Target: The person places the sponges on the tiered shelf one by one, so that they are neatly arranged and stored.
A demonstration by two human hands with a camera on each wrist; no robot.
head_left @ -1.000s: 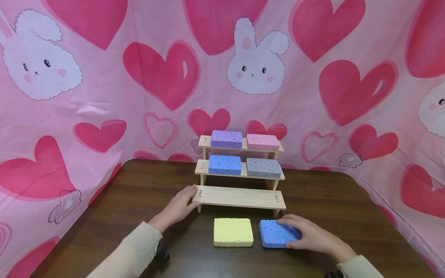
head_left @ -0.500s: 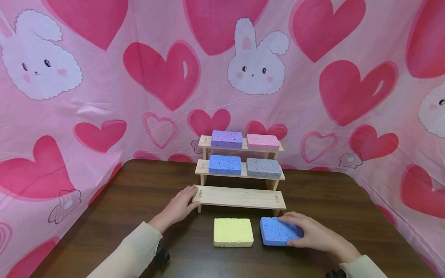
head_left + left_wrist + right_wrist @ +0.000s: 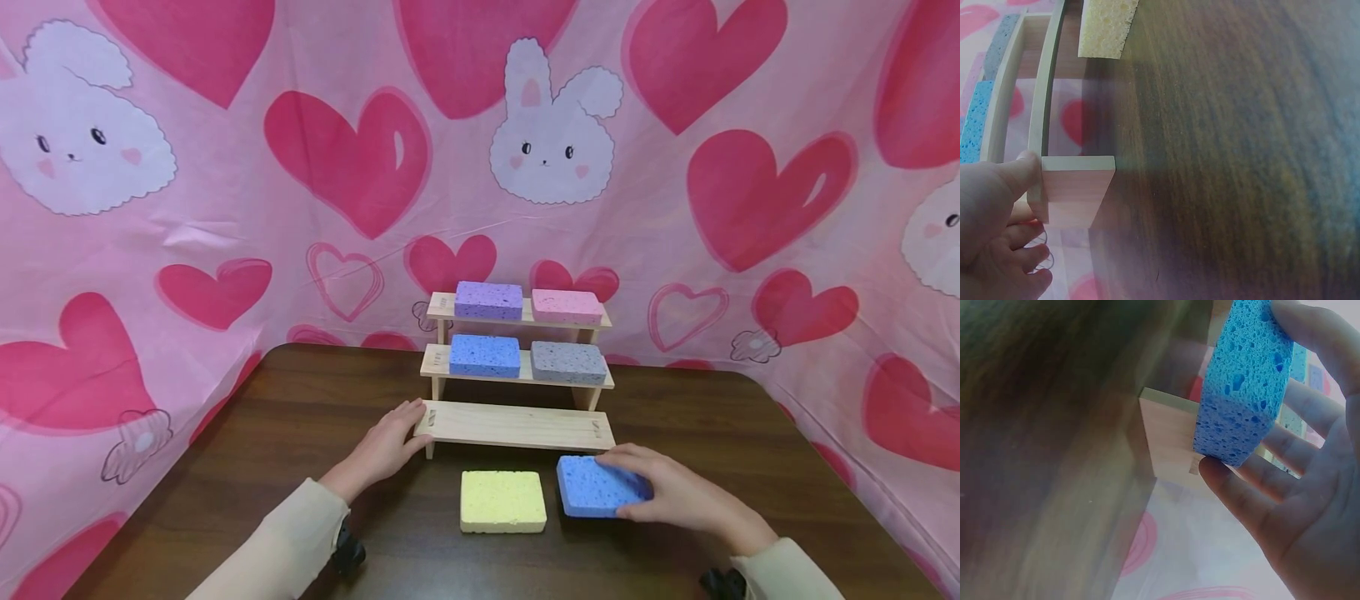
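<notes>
My right hand [image 3: 671, 493] grips a blue sponge [image 3: 591, 487] between thumb and fingers. In the right wrist view the sponge [image 3: 1241, 387] is off the table, close before the end of a three-tier wooden display stand [image 3: 517, 425]. My left hand [image 3: 382, 443] holds the left end of the stand's lowest shelf, its thumb on the front edge in the left wrist view. That lowest shelf is bare. A yellow sponge [image 3: 502, 502] lies flat on the table in front of the stand, left of the blue one.
Another blue sponge [image 3: 484, 357] and a grey sponge [image 3: 568, 362] sit on the middle shelf. A purple sponge [image 3: 489, 301] and a pink sponge [image 3: 567, 307] sit on the top shelf. Pink heart-print cloth [image 3: 345, 58] hangs behind the dark wooden table [image 3: 315, 392].
My right hand has raised the blue sponge and moved it forward, toward the right end of the lowest shelf. The left hand and the stand have stayed in place.
</notes>
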